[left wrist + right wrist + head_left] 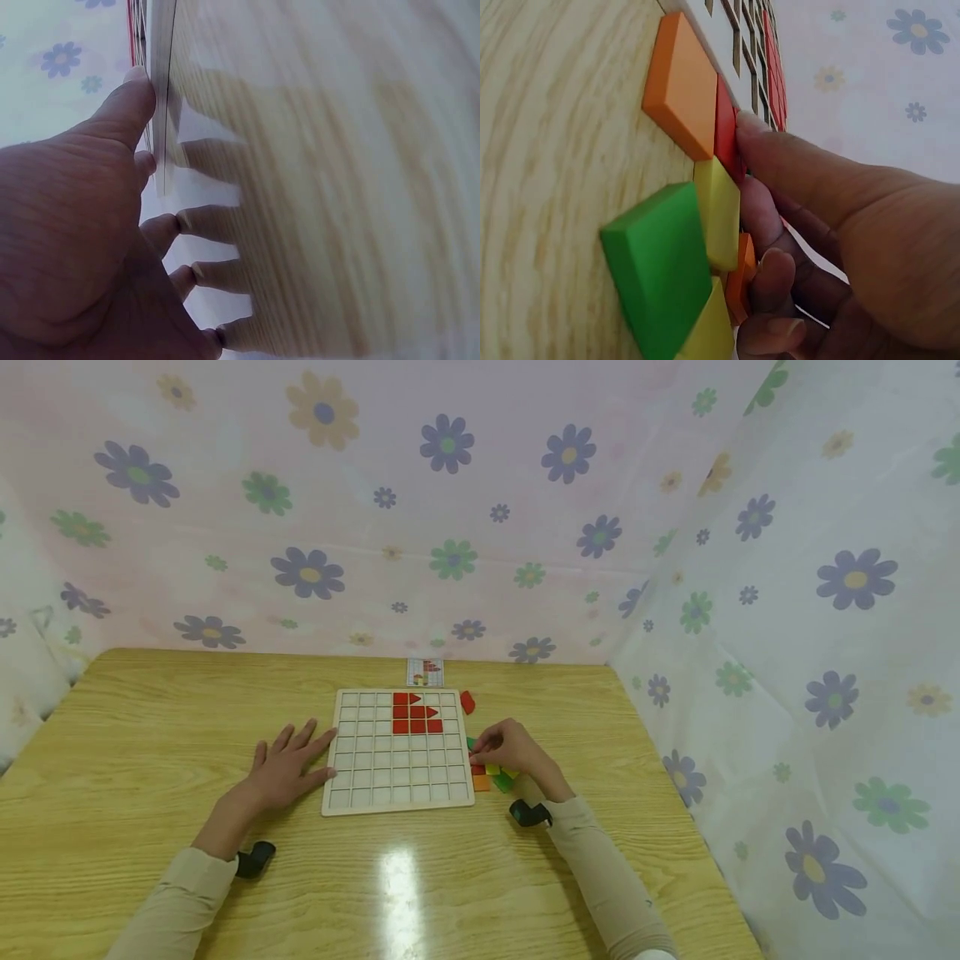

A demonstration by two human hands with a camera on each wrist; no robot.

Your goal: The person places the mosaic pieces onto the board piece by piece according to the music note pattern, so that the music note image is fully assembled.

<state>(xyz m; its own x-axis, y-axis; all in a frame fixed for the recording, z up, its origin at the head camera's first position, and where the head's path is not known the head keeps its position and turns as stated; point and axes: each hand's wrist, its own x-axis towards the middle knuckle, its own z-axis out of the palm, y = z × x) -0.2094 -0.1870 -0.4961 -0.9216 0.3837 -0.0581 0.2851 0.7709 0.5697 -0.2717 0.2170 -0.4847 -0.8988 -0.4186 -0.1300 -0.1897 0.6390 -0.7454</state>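
The left hand (281, 772) rests at nine o'clock of the grid board (363, 777), fingers spread wide, thumb at its edge. At three o'clock, the right hand (512, 750) has thumb and finger close together by a loose red tile (725, 126); whether they pinch it, one cannot tell. The orange tile (682, 82), yellow tile (718, 214) and green tile (660, 262) crowd there, so a fingertip might knock them. A left-thumb push could jog the board's red tiles (417, 712) at one o'clock.
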